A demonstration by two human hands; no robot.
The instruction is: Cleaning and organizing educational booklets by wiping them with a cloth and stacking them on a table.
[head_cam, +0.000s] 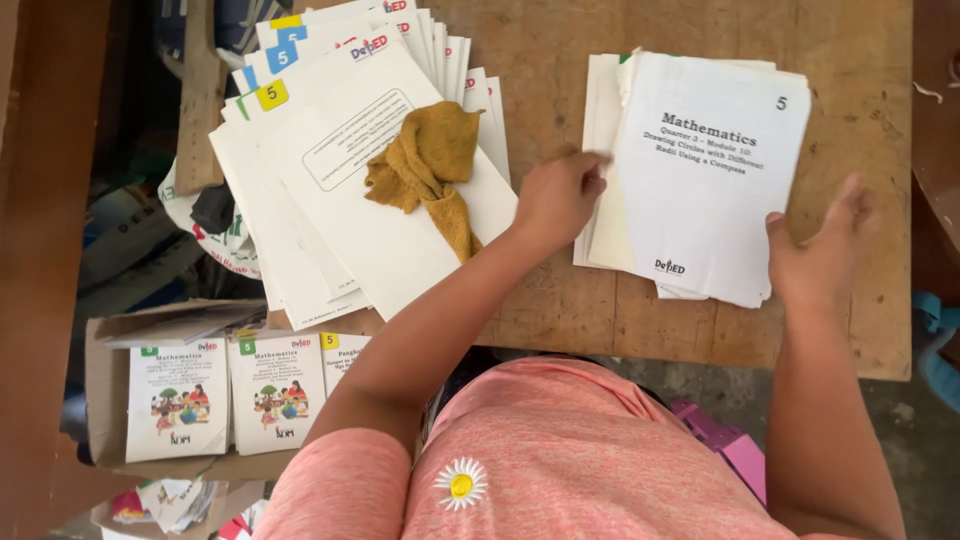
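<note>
The person leans over a worn wooden table [560, 300] with both hands on a small stack of white booklets [700, 180] that lies on the right part of the tabletop. The left hand [556, 200] rests at the stack's left edge, fingers curled together and pressed against the side of the papers. The right hand [822, 255] sits at the lower right corner of the stack, thumb touching the edge of the top booklet and the other fingers spread loosely apart, not clamped on anything. The top booklet is tilted a little clockwise against the ones beneath it, so their edges show on the left and at the bottom.

To the left, well apart from the stack, a bigger fanned pile of booklets [330, 170] hangs partly over the table's left edge; some carry small coloured squares at a corner. A crumpled mustard-yellow cloth [428, 165] lies on top of that pile, near the left hand but not touching it. Below the table on the left, an open cardboard box [105, 400] holds more booklets with coloured pictures on their covers [222, 395]. The person wears a pink shirt [560, 450] with a daisy on it.
</note>
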